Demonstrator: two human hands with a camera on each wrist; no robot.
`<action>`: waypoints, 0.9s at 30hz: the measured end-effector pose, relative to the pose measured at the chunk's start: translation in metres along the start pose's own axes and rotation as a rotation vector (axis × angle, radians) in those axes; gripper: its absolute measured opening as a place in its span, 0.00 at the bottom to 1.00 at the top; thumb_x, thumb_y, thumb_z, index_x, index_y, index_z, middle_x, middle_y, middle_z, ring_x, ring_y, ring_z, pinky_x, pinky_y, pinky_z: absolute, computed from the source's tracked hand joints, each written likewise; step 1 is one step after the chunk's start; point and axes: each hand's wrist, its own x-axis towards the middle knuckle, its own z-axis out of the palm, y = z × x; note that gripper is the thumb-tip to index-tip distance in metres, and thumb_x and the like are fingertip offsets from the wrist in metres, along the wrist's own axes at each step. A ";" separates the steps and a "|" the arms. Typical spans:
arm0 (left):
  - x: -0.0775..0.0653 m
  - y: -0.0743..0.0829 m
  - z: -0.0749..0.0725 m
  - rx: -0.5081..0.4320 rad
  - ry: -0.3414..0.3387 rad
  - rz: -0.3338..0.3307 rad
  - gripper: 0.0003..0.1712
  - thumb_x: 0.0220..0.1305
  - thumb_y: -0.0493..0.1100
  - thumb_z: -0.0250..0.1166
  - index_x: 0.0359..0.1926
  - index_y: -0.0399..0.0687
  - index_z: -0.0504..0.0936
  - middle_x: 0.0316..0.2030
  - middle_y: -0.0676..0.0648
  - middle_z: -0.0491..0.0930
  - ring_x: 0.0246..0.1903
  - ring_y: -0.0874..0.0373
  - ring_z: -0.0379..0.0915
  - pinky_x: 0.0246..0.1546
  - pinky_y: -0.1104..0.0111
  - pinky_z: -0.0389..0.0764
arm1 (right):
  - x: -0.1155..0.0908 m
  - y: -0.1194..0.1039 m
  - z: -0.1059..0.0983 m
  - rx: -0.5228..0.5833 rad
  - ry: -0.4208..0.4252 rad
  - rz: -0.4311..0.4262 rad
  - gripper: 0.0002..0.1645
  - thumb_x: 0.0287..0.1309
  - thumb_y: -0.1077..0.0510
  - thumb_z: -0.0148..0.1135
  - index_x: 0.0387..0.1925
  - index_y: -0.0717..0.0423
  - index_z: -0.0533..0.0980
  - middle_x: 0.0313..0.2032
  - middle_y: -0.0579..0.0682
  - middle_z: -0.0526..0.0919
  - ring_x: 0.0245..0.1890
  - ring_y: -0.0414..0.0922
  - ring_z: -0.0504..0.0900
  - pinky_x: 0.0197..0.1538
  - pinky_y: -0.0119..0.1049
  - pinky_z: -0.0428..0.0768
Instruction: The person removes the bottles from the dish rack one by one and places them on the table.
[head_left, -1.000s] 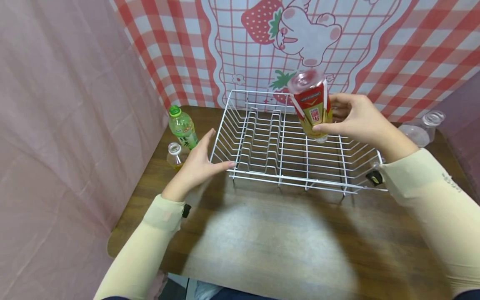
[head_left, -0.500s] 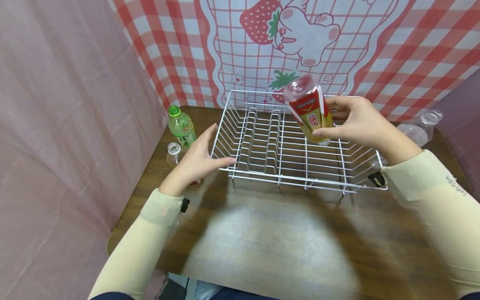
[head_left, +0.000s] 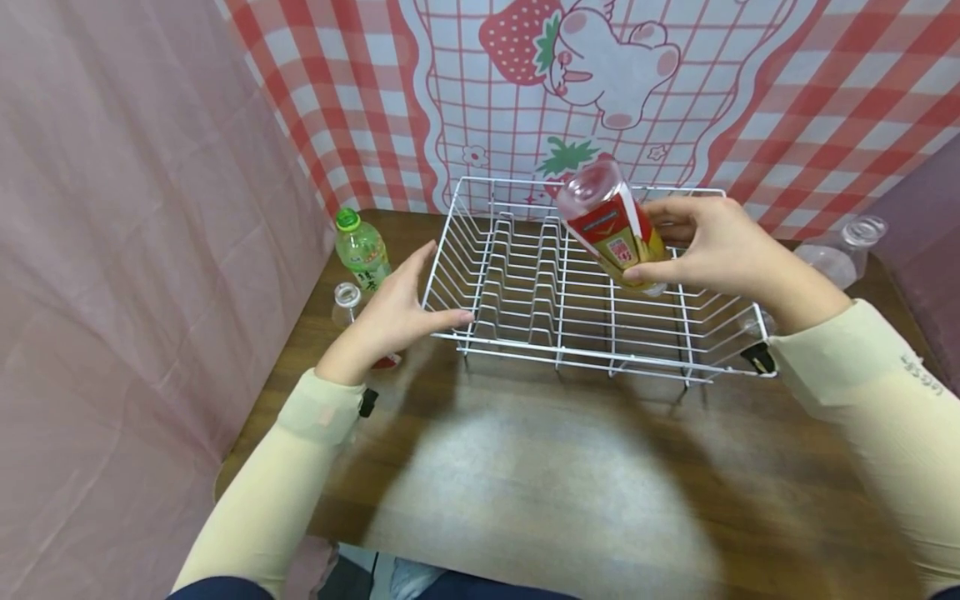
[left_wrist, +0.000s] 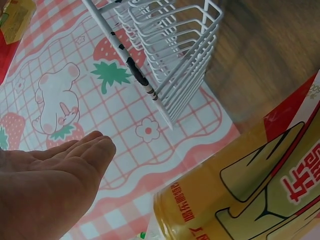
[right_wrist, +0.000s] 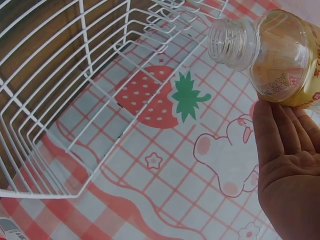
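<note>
In the head view my right hand (head_left: 708, 246) grips a clear plastic bottle (head_left: 611, 229) with a red and yellow label. The bottle leans over upside down above the white wire dish rack (head_left: 558, 348), base up and to the left. Its uncapped neck (right_wrist: 230, 44) shows in the right wrist view. My left hand (head_left: 393, 312) is by the rack's left end, fingers extended and thumb spread toward the front corner; whether it touches the wire cannot be told. Close to that hand, a second bottle (left_wrist: 240, 195) with a yellow and red label fills the left wrist view's lower right.
A green tea bottle (head_left: 363, 250) stands at the back left of the wooden table (head_left: 540, 467). Clear bottles are at the right, one (head_left: 840, 254) behind my right forearm. A checked cloth (head_left: 360, 100) hangs behind; a pink curtain (head_left: 135, 208) hangs on the left.
The held bottle has tipped further, its base swinging left and down. My right hand has shifted slightly lower. My left hand has barely moved.
</note>
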 end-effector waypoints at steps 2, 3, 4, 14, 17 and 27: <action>0.001 0.001 -0.001 0.000 -0.005 0.001 0.70 0.50 0.66 0.78 0.81 0.43 0.48 0.78 0.42 0.51 0.74 0.47 0.50 0.72 0.51 0.56 | 0.000 -0.001 0.000 -0.011 -0.008 -0.011 0.49 0.44 0.43 0.84 0.64 0.60 0.74 0.56 0.59 0.82 0.54 0.55 0.82 0.47 0.34 0.84; 0.001 0.001 -0.002 -0.003 -0.005 0.004 0.70 0.50 0.66 0.78 0.81 0.43 0.48 0.78 0.42 0.52 0.74 0.47 0.50 0.72 0.51 0.56 | 0.000 -0.001 0.000 -0.016 -0.012 -0.015 0.49 0.44 0.43 0.84 0.64 0.60 0.74 0.56 0.59 0.82 0.54 0.55 0.82 0.49 0.38 0.84; 0.001 0.002 -0.002 -0.003 -0.007 0.003 0.69 0.50 0.65 0.78 0.81 0.44 0.48 0.78 0.42 0.52 0.74 0.47 0.50 0.72 0.51 0.56 | -0.001 -0.002 0.000 -0.020 -0.016 -0.016 0.49 0.44 0.43 0.84 0.64 0.60 0.74 0.56 0.59 0.82 0.55 0.56 0.82 0.50 0.43 0.84; 0.003 0.008 -0.005 0.017 -0.020 0.016 0.68 0.51 0.65 0.78 0.80 0.44 0.50 0.77 0.42 0.54 0.73 0.47 0.52 0.71 0.52 0.57 | -0.001 -0.002 0.002 -0.042 -0.032 -0.026 0.48 0.44 0.42 0.84 0.62 0.61 0.75 0.54 0.60 0.83 0.53 0.55 0.83 0.50 0.51 0.82; 0.004 0.011 -0.008 0.018 -0.032 0.024 0.68 0.50 0.65 0.79 0.80 0.43 0.51 0.77 0.42 0.54 0.73 0.46 0.53 0.71 0.52 0.58 | -0.002 -0.002 0.003 -0.050 -0.039 -0.021 0.49 0.43 0.41 0.84 0.62 0.60 0.74 0.54 0.59 0.83 0.53 0.55 0.83 0.50 0.53 0.82; 0.006 0.022 -0.012 0.057 -0.081 0.031 0.68 0.50 0.67 0.78 0.80 0.41 0.51 0.76 0.41 0.55 0.73 0.48 0.53 0.71 0.54 0.59 | -0.005 -0.009 0.005 -0.077 -0.076 0.008 0.51 0.43 0.42 0.85 0.64 0.61 0.73 0.55 0.58 0.82 0.53 0.54 0.82 0.52 0.54 0.82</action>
